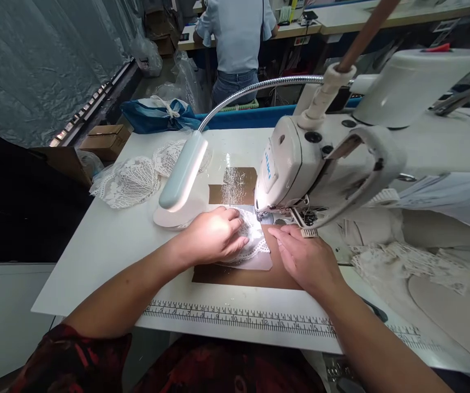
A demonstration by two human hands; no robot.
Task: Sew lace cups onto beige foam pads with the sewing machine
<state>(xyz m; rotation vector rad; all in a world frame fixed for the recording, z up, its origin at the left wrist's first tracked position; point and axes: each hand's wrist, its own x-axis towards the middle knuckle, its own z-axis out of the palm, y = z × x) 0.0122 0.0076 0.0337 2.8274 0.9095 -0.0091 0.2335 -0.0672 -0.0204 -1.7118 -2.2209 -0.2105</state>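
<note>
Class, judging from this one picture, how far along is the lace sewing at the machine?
Done, seemingly: lace pieces piled at the far left. In hand: left hand and right hand press a lace piece flat at the sewing machine needle. Left: probably the lace heap at right.

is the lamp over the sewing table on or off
On. The lamp head glows along its underside, and the left hand and lace right below it are brightly lit.
</note>
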